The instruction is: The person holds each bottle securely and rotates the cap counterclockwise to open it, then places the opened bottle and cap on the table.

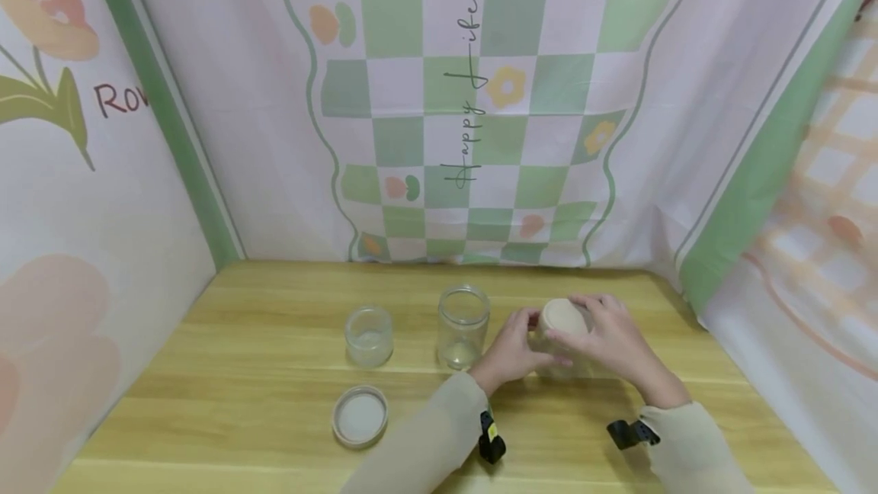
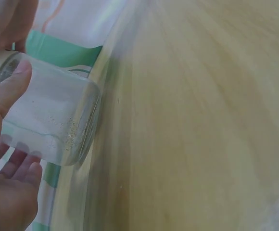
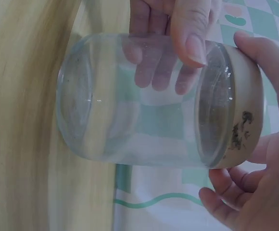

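Note:
A clear glass jar (image 3: 149, 110) with a beige lid (image 1: 564, 316) stands upright between my hands at the right. My left hand (image 1: 511, 353) holds the glass body, thumb on one side and fingers behind it. Around the lid curl the thumb and fingers of my right hand (image 1: 610, 338). Dark marks show on the lid's side in the right wrist view. In the left wrist view, the jar's base (image 2: 86, 125) is close to the tabletop; whether it touches, I cannot tell.
Left of my left hand stands a tall lidless glass jar (image 1: 463, 326). Farther left is a short glass jar (image 1: 369, 336), with a loose round lid (image 1: 360, 417) lying in front of it. Patterned cloth (image 1: 425, 97) hangs behind the wooden table (image 1: 226, 380) and along both sides.

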`<state>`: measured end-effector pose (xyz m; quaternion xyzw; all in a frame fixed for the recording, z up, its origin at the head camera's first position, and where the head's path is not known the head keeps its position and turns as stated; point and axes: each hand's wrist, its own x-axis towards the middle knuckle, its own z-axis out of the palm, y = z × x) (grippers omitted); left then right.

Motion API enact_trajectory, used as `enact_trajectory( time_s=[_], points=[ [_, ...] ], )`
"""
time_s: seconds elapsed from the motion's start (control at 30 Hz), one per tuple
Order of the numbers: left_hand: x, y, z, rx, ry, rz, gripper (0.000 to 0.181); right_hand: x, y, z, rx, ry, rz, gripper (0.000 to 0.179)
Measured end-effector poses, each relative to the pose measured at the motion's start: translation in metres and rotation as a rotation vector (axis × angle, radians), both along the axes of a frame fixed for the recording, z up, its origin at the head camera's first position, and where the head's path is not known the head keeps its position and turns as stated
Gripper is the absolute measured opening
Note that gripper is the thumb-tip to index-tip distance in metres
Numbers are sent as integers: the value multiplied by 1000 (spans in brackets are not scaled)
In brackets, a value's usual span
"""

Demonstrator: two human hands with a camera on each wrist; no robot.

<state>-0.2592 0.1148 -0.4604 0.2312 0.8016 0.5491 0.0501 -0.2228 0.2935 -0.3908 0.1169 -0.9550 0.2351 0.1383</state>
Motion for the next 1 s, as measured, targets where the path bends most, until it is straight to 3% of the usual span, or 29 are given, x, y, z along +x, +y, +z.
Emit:
enact_trajectory(
  time_s=[0.2, 0.5, 1.0],
  points=[
    [-2, -3, 0, 20, 15, -50, 78, -1, 0, -3, -23, 5, -3, 80],
    [-6, -6, 0, 11, -20, -106, 77, -1, 0, -5, -27, 18, -11, 79],
    [-4, -7, 4, 19, -54, -123, 78, -4, 3, 0, -24, 41, 55, 75]
  ],
)
